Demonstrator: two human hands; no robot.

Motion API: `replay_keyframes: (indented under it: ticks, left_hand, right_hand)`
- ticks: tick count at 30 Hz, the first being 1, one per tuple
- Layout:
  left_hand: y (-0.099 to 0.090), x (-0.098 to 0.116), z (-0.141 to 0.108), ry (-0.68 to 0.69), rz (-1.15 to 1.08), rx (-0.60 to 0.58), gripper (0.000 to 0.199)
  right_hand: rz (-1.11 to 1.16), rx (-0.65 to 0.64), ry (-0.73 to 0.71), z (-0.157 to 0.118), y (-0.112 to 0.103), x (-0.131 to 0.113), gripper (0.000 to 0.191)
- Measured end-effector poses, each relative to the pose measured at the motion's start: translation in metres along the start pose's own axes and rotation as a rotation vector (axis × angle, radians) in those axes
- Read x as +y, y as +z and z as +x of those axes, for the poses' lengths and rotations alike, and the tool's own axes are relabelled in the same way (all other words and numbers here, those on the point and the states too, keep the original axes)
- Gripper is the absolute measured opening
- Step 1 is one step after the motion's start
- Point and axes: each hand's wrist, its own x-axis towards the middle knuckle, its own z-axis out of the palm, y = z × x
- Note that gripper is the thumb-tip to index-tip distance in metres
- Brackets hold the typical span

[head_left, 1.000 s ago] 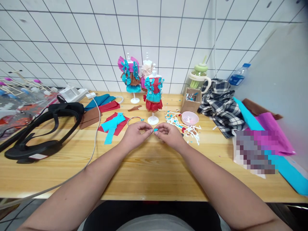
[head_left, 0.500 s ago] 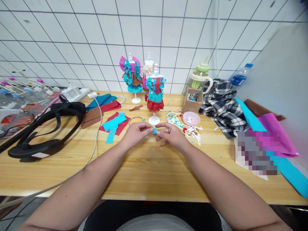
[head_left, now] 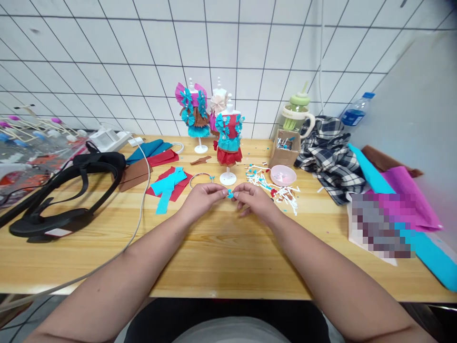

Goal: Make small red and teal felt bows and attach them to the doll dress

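Between my two hands is a small piece of blue crepe paper (head_left: 230,193), pinched at its edges. My left hand (head_left: 204,199) grips it from the left with thumb and fingertips. From the other side my right hand (head_left: 254,201) pinches it, the lower fingers curled beneath. Just beyond my hands stands a small white dress form (head_left: 227,178) wearing a red and blue crepe-paper dress (head_left: 229,138). A thin ring (head_left: 193,180) lies near my left wrist. White paper strips (head_left: 287,196) and blue and red scraps are scattered right of my right hand, by a pink dish (head_left: 283,176).
Behind stand two more dressed forms (head_left: 195,112). At left lie blue strips on red paper (head_left: 167,186), a black headset (head_left: 67,209) and a white cable (head_left: 141,205). At right are a cardboard box (head_left: 284,150), a green-lidded cup (head_left: 297,112), a plaid cloth (head_left: 330,152) and crepe-paper sheets (head_left: 428,257).
My right fingers have curled in closer on the blue paper piece. The view has shifted slightly; the things on the table stay where they were.
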Motion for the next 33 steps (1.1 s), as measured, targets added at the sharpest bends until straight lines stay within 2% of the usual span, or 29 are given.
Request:
replay_keyframes:
  ticks: [5, 8, 13, 17, 25, 30, 33]
  left_hand:
    - [0.002, 0.001, -0.002, 0.086, 0.178, -0.003, 0.026]
    - [0.004, 0.001, -0.003, 0.090, 0.203, -0.008, 0.025]
    - [0.004, 0.003, -0.002, 0.059, 0.141, 0.015, 0.027]
    - [0.003, 0.004, -0.001, 0.050, 0.085, 0.030, 0.031]
    - [0.007, 0.001, -0.001, 0.064, -0.031, 0.030, 0.035]
    - [0.007, 0.001, -0.001, 0.024, -0.112, -0.044, 0.045]
    - [0.007, 0.001, -0.001, 0.015, -0.102, -0.045, 0.042]
  right_hand:
    - [-0.162, 0.091, -0.164, 0.003, 0.000, 0.005, 0.021]
    - [-0.219, 0.106, -0.198, 0.005, 0.001, 0.008, 0.019]
    - [-0.087, 0.100, -0.100, 0.005, 0.003, 0.008, 0.024]
    - [-0.016, 0.104, -0.087, 0.006, 0.004, 0.009, 0.031]
    - [-0.026, 0.082, -0.204, 0.010, 0.006, 0.016, 0.028]
    - [-0.059, 0.142, -0.275, 0.011, 0.005, 0.017, 0.026]
    - [-0.117, 0.161, -0.308, 0.011, 0.004, 0.017, 0.024]
